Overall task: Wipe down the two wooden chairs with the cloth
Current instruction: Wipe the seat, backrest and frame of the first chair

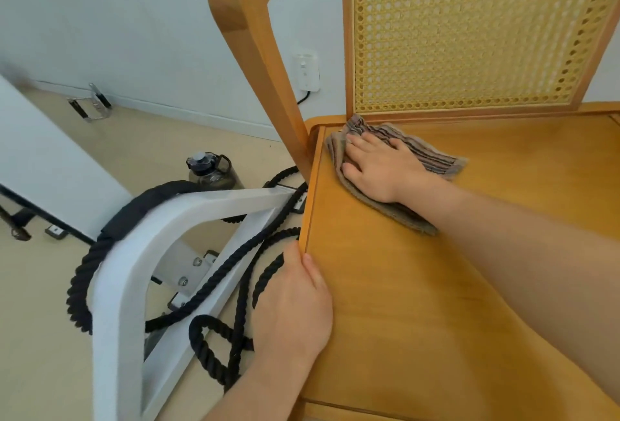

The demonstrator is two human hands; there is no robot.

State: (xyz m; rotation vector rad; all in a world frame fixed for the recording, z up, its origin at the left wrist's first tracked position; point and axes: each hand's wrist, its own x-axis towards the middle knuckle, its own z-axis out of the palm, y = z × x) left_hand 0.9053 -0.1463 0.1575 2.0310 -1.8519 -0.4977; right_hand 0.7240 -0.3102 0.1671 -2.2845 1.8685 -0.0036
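A wooden chair with a flat seat, a curved armrest and a woven cane back fills the right half of the view. A striped grey-brown cloth lies on the seat's far left corner, by the cane back. My right hand presses flat on the cloth, fingers spread. My left hand grips the seat's left edge, thumb on top and fingers under the rim. Only one chair is in view.
A white metal frame stands left of the chair, with thick black rope coiled around it on the beige floor. A dark water bottle stands behind it. A wall socket and a metal handle sit near the white wall.
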